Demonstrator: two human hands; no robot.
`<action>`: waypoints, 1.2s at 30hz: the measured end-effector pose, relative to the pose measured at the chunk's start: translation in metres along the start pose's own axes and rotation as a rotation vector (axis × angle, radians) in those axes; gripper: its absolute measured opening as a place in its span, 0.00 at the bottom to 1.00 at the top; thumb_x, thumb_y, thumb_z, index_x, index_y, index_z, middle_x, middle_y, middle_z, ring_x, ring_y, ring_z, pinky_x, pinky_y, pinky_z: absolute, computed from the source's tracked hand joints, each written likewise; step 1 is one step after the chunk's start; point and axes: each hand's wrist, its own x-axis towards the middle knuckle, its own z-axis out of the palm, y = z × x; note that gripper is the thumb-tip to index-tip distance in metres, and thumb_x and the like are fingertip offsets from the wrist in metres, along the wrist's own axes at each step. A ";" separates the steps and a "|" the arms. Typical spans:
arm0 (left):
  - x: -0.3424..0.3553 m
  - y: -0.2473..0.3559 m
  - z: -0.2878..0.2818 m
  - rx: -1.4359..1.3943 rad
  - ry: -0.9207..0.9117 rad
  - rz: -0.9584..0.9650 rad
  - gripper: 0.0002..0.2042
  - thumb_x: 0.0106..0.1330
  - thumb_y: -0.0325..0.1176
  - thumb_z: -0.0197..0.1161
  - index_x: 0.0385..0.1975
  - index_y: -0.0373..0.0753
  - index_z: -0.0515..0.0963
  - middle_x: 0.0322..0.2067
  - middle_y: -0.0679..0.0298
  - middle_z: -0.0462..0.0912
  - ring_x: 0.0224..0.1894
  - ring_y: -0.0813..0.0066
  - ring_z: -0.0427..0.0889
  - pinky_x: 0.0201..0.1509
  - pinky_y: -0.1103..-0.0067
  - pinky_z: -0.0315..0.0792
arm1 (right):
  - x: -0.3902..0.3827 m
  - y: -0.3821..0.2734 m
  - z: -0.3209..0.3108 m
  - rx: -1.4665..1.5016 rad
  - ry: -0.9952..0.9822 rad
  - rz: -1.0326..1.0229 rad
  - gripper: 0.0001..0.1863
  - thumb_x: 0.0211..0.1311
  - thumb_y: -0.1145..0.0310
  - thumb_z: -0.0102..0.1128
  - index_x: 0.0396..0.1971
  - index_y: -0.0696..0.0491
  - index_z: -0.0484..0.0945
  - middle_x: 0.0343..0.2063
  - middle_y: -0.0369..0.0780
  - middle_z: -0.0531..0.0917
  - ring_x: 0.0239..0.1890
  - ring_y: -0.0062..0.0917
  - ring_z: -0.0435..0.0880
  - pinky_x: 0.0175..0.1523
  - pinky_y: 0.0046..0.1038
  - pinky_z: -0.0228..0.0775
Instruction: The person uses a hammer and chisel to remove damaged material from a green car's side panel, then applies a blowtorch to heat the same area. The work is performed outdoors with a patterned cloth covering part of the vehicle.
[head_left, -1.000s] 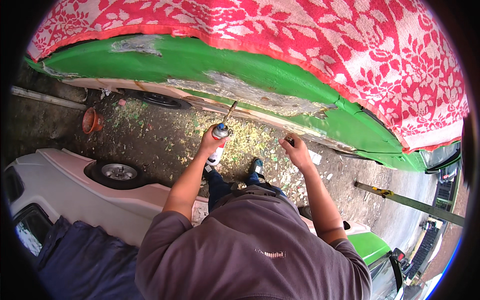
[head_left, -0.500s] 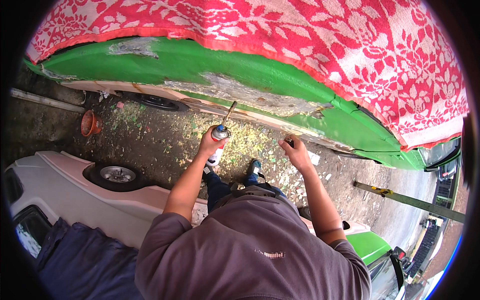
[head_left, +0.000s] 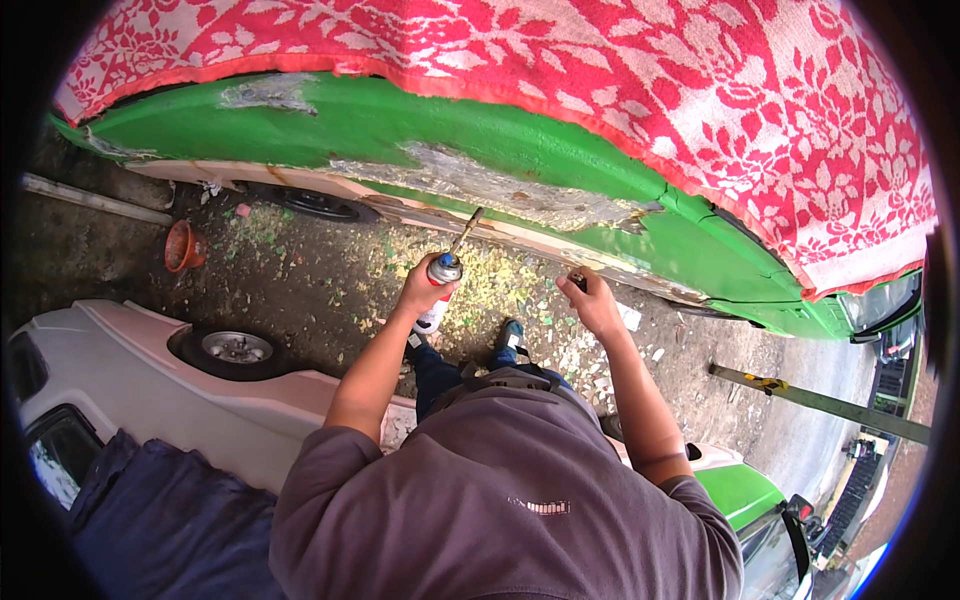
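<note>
My left hand (head_left: pixel 424 290) is wrapped round a blowtorch (head_left: pixel 433 316), a white and red gas can with a blue-knobbed head. Its metal nozzle (head_left: pixel 467 231) points up and away, toward the green car (head_left: pixel 400 118). No flame can be made out. To the right, level with the can, my right hand (head_left: pixel 592 300) is closed on a small dark object (head_left: pixel 578 283), mostly hidden by the fingers; its kind is not clear. Beyond both hands, the car's side carries a long patch of bare, scraped surface (head_left: pixel 480 180), with a smaller scraped patch (head_left: pixel 268 94) farther left.
A red and white floral cloth (head_left: pixel 620 70) covers the car's top. Yellow and green flakes (head_left: pixel 500 285) litter the ground round my feet. Behind me on the left stands a pale vehicle (head_left: pixel 150 390). An orange pot (head_left: pixel 183 247) sits far left; a pole (head_left: pixel 820 402) juts in at right.
The blowtorch has shifted very slightly to the right and toward me, and its nozzle leans a little more to the right. My right hand has hardly moved.
</note>
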 end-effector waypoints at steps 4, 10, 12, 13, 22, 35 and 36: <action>0.004 -0.001 0.006 -0.005 -0.005 0.027 0.27 0.47 0.35 0.75 0.48 0.34 0.72 0.40 0.61 0.82 0.42 0.74 0.81 0.50 0.76 0.74 | 0.000 0.003 -0.001 -0.005 0.020 -0.005 0.23 0.57 0.50 0.60 0.34 0.58 0.77 0.21 0.44 0.79 0.27 0.31 0.78 0.38 0.33 0.69; 0.007 -0.001 0.010 -0.040 -0.020 0.006 0.27 0.48 0.33 0.74 0.48 0.35 0.72 0.39 0.63 0.81 0.42 0.76 0.80 0.50 0.77 0.73 | 0.001 0.013 -0.008 0.008 0.023 -0.001 0.22 0.57 0.50 0.61 0.34 0.58 0.77 0.21 0.44 0.79 0.28 0.31 0.79 0.39 0.33 0.69; 0.007 0.001 0.010 0.034 -0.018 0.012 0.27 0.48 0.32 0.74 0.50 0.36 0.71 0.40 0.64 0.81 0.43 0.77 0.79 0.51 0.77 0.73 | -0.001 0.013 -0.011 0.002 0.026 0.009 0.22 0.57 0.50 0.60 0.33 0.58 0.76 0.21 0.44 0.79 0.27 0.31 0.79 0.39 0.33 0.69; 0.006 0.002 0.011 0.057 -0.028 0.017 0.27 0.49 0.32 0.73 0.50 0.36 0.71 0.40 0.64 0.81 0.43 0.77 0.79 0.51 0.77 0.72 | -0.001 0.015 -0.013 0.004 0.030 0.005 0.22 0.57 0.51 0.60 0.33 0.59 0.76 0.21 0.44 0.79 0.27 0.31 0.78 0.39 0.33 0.69; 0.004 0.011 0.038 0.142 -0.062 0.058 0.30 0.45 0.37 0.76 0.50 0.37 0.71 0.40 0.61 0.82 0.44 0.73 0.81 0.51 0.75 0.73 | -0.001 0.032 -0.037 0.003 0.040 -0.027 0.22 0.58 0.51 0.60 0.33 0.59 0.76 0.19 0.43 0.78 0.25 0.29 0.76 0.35 0.32 0.68; 0.007 0.037 0.077 0.145 -0.016 0.072 0.31 0.44 0.39 0.77 0.49 0.36 0.72 0.39 0.59 0.83 0.43 0.71 0.82 0.50 0.75 0.75 | 0.003 0.056 -0.079 0.019 0.025 -0.042 0.25 0.59 0.49 0.60 0.34 0.61 0.75 0.18 0.42 0.76 0.23 0.27 0.74 0.34 0.32 0.67; 0.007 0.034 0.077 0.151 -0.008 0.070 0.31 0.44 0.39 0.77 0.49 0.36 0.72 0.39 0.59 0.83 0.43 0.71 0.82 0.50 0.75 0.75 | 0.004 0.055 -0.080 0.025 0.022 -0.044 0.25 0.59 0.49 0.60 0.34 0.61 0.75 0.18 0.42 0.76 0.23 0.27 0.74 0.34 0.32 0.67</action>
